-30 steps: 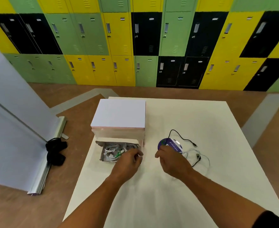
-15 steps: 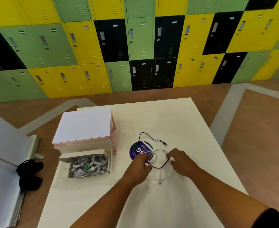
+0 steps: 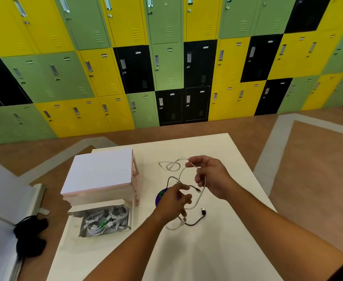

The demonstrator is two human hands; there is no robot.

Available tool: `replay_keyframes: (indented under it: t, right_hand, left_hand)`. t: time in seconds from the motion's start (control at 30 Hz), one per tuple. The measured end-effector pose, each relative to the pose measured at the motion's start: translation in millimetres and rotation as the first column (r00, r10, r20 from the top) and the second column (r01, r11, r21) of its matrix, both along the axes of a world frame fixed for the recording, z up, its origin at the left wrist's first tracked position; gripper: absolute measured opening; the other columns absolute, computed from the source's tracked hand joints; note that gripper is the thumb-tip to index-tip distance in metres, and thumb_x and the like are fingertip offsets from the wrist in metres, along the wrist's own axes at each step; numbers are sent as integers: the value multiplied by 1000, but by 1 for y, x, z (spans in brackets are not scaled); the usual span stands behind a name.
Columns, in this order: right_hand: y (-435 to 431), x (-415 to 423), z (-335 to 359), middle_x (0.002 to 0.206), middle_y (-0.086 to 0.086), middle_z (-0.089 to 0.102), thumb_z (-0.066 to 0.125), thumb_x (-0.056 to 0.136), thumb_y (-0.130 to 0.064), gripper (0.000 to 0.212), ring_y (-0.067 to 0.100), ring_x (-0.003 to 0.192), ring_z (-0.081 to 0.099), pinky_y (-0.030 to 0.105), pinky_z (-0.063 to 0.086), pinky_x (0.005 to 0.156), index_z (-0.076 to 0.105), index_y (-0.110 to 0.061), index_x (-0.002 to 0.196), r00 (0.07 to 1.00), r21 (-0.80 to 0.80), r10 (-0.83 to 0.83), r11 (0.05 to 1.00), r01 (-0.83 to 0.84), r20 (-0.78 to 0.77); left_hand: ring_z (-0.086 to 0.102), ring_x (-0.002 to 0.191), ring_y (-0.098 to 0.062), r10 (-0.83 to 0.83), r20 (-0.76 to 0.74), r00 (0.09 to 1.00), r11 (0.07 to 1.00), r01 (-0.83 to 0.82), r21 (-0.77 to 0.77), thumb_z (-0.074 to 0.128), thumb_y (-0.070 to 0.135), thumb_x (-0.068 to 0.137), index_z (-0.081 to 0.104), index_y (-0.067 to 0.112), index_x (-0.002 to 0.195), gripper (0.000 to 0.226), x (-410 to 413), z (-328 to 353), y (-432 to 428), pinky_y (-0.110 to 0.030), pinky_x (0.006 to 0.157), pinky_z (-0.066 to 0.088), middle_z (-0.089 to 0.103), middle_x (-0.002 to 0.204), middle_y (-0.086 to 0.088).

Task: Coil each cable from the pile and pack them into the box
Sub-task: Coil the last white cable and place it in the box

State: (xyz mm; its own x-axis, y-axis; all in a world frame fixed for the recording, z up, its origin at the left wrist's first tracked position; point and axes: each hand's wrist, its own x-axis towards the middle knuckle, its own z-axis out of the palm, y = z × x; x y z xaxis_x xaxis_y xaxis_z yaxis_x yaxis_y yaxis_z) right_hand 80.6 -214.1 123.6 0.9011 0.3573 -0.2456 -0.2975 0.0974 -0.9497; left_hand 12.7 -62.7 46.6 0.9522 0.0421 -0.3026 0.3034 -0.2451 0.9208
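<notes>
White cable [image 3: 205,182] is off the table, held up over the middle of the table [image 3: 207,252], well right of the box. Right hand [image 3: 213,177] is clamped on it: thumb and forefinger pinch one stretch near the top, lower fingers are curled round another stretch. One end loops out to the left of that hand; the rest hangs down in a curve toward the left hand [image 3: 172,201]. Left hand is lower and nearer the camera, forefinger out, other fingers half curled. The cable runs past its fingertips, but can't tell if it actually grips. Black cable [image 3: 195,222] lies on the table under both hands, USB plug out to the right. Purple disc [image 3: 159,196] is partly hidden behind the left hand. Box [image 3: 81,232] sits open at the table's left edge, with coiled white cables [image 3: 105,220] inside. White closed carton [image 3: 99,171] is just behind it. Lockers [image 3: 166,67] in green, yellow and black along the far wall. Black bundle [image 3: 30,236] on the floor at left.
</notes>
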Motion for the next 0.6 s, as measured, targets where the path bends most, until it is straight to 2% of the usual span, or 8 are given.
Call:
replay_keyframes:
  t: [0.07,0.13,0.2,0.3,0.4,0.47,0.53,0.6]
  right_hand:
    - [1,-1,9,110,11,73,34,85,21,49,17,45,48,25,37,42,64,-4,115,1000,-7,11,1000,-11,29]
    - [1,-2,13,111,11,73,33,83,22,54,15,43,41,23,31,40,63,-7,117,999,-16,23,1000,-22,31]
    - [0,-5,16,111,11,73,31,83,22,58,13,43,36,23,27,39,64,-10,119,999,-25,34,999,-34,22]
    - [1,-8,15,109,15,73,31,85,21,55,12,44,32,21,23,38,65,-7,118,999,-9,38,999,-39,-19]
    - [3,-10,14,102,16,74,37,91,15,42,12,43,31,20,22,37,67,-4,113,998,-3,26,1000,-27,-48]
    - [2,-12,13,99,16,74,50,96,4,26,12,44,34,20,24,39,69,-6,110,999,-58,34,998,-36,-20]
    - [3,-14,12,92,16,74,58,97,-6,17,13,46,35,22,24,41,71,-6,108,998,-112,61,992,-59,18]
    - [6,-14,12,80,11,70,59,99,-13,17,13,47,32,23,22,42,71,-4,108,996,-141,81,987,-76,27]
  left_hand:
    - [70,68,-23,46,3,999,998,-46,-39,65,22,93,63,20,114,20,-2,5,3,-40,63,57,70,96,-10]
    - [74,78,-21,181,37,983,975,-175,-136,62,20,97,63,19,113,17,0,16,7,-40,66,59,71,104,-9]
    - [75,90,-26,330,13,944,892,-307,-332,59,17,99,63,17,115,16,5,32,14,-43,70,60,74,108,-8]
    - [72,102,-28,385,-63,921,779,-360,-512,63,15,97,64,17,119,23,13,53,22,-42,74,59,75,110,-6]
    - [68,111,-28,337,-36,941,757,-294,-584,63,10,96,64,22,125,31,13,68,29,-46,84,57,73,116,-6]
    - [70,108,-30,301,-3,954,734,-234,-638,64,13,96,63,18,123,27,13,75,29,-44,82,56,73,117,-9]
    - [72,102,-31,301,49,952,764,-211,-609,64,18,96,62,13,117,21,13,82,26,-39,75,54,73,115,-12]
    - [74,98,-28,308,129,943,836,-204,-510,65,24,95,62,13,114,22,13,85,22,-35,71,50,75,111,-9]
